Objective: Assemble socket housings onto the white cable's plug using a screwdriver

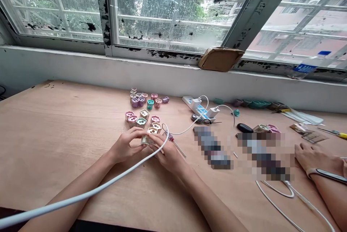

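Pinching a small pale piece (147,140) two-handed

Left hand (129,145) and right hand (167,152) both have fingers closed on it, just in front of those little colored pots (141,122) on the wooden table (67,123). Screwdriver (179,147) lying near the right hand, lol.

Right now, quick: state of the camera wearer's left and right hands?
Left hand: closed, pinching a small translucent piece.
Right hand: closed on the same piece's other side.

Left hand (128,145), right hand (169,154) — bare; forearms (204,190) slim — uncovered.
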A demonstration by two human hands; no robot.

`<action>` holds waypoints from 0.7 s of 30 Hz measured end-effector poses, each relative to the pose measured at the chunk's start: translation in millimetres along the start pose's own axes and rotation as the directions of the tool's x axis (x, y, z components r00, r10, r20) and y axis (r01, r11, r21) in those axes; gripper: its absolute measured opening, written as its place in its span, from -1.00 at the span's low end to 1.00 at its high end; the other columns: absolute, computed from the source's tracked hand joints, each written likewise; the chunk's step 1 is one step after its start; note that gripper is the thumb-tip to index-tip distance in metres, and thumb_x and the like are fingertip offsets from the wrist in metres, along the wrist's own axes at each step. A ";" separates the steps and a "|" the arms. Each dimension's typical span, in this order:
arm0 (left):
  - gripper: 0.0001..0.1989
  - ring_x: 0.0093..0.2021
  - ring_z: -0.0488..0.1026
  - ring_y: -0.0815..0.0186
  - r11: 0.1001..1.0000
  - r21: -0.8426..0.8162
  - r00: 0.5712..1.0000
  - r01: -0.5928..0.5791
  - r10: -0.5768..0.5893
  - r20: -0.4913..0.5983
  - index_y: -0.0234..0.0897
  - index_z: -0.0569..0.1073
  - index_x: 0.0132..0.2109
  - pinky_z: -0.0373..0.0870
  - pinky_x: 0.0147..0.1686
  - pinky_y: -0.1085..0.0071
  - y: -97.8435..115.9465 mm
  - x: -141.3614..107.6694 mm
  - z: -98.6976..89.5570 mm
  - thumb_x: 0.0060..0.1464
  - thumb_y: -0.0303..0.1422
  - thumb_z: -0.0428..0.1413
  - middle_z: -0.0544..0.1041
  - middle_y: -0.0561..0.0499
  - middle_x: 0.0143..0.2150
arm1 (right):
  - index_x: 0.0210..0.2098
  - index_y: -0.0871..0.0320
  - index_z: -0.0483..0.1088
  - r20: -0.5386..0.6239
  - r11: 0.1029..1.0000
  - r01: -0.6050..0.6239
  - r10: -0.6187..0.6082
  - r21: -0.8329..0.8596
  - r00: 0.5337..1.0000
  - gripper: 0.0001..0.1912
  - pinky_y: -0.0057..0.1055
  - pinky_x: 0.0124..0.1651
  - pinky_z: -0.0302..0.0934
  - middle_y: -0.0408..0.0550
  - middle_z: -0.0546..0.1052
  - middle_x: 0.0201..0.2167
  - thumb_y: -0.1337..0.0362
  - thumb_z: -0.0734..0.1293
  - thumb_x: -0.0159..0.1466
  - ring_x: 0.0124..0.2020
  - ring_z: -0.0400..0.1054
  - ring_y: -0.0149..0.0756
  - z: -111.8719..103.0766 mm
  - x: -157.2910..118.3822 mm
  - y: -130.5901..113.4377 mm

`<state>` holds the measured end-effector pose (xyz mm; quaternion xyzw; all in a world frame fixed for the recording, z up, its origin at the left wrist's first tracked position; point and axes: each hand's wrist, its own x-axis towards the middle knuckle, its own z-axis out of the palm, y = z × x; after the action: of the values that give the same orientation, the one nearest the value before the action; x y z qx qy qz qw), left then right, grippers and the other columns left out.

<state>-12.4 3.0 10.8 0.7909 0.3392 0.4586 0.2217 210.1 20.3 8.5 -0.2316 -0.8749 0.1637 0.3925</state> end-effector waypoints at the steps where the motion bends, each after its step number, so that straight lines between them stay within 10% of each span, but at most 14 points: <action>1: -0.62 0.07 0.53 0.15 1.000 0.008 1.000 -0.026 0.026 0.002 -0.19 0.48 0.14 0.51 0.08 0.20 0.8 0.2 0.6 0.19 -0.43 0.23 0.57 -0.11 0.06 | 0.33 0.00 0.24 0.007 1.000 -0.009 0.009 0.026 1.000 -0.46 -0.09 0.15 0.39 0.11 0.53 0.14 0.47 0.22 0.41 0.17 0.43 -0.11 -0.1 -0.4 0.4; 10: -0.62 0.07 0.56 0.15 0.994 0.052 0.996 -0.095 0.095 0.002 -0.20 0.47 0.17 0.54 0.08 0.25 4.0 -2.2 1.1 0.22 -0.44 0.22 0.60 -0.11 0.08 | -0.02 0.09 0.52 -0.117 0.986 -0.135 0.146 0.096 0.982 -0.74 -0.26 -0.15 0.48 -0.01 0.65 -0.20 0.27 0.46 0.29 -0.24 0.57 -0.17 -0.1 -6.7 11.1; 21: -0.64 -0.05 0.60 0.21 0.999 0.028 1.000 -0.030 0.030 -0.004 -0.22 0.50 0.13 0.57 -0.06 0.34 4.9 -1.3 1.5 0.20 -0.35 0.27 0.62 -0.08 0.00 | 0.39 0.00 0.16 0.114 0.998 -0.061 0.060 0.000 0.992 -0.46 -0.10 0.09 0.42 0.14 0.45 0.15 0.39 0.18 0.45 0.12 0.42 -0.10 -14.2 -2.3 -4.3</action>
<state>-10.0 -1.3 12.5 0.7980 0.3340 0.4587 0.2031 221.1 17.0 18.2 -0.2477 -0.8883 0.1899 0.3370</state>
